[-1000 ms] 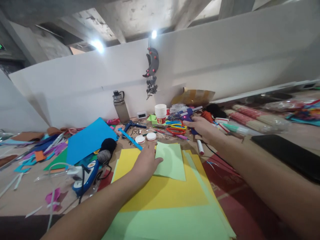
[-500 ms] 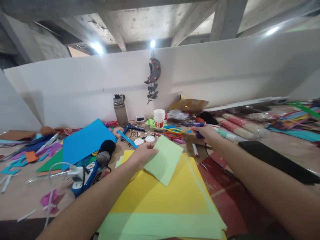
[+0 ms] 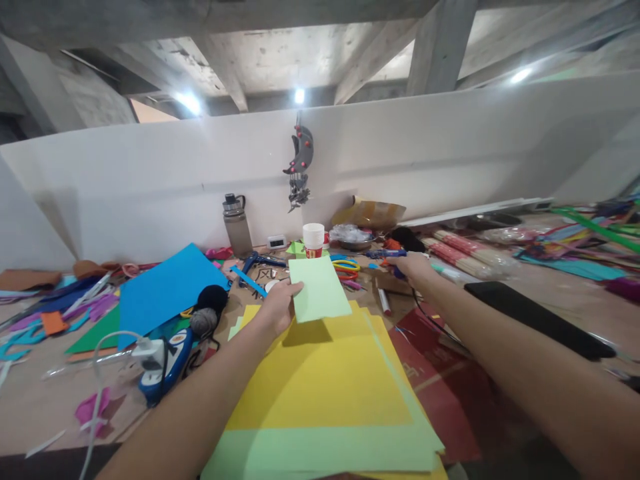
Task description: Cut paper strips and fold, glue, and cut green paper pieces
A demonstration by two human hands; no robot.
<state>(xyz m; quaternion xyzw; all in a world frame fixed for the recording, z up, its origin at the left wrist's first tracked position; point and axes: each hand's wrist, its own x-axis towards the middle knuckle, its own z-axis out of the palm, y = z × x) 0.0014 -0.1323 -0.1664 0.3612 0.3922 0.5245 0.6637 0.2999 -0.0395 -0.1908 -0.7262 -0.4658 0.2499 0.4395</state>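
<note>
My left hand (image 3: 281, 304) pinches a light green sheet of paper (image 3: 321, 292) by its left edge, above a stack of larger yellow sheets (image 3: 320, 387) and green sheets (image 3: 320, 450). Farther off to the right, my right hand (image 3: 413, 265) is closed around a blue glue gun (image 3: 391, 254) with a black cord (image 3: 429, 317) trailing back from it. Its nozzle points left; the handle is mostly hidden by my fingers. A white marker-like stick (image 3: 383, 301) lies just below that hand.
White paper cups (image 3: 313, 237) stand behind the green sheet. A bottle (image 3: 237, 227) is near the white wall. At left lie a blue sheet (image 3: 170, 287), balls of yarn (image 3: 204, 323) and a power strip (image 3: 167, 363). A black flat object (image 3: 535, 317) lies at right.
My left hand has turned the green sheet from a slant to nearly straight and raised it slightly, partly covering the white lids. My right hand stays on the glue gun. The view has shifted a little.
</note>
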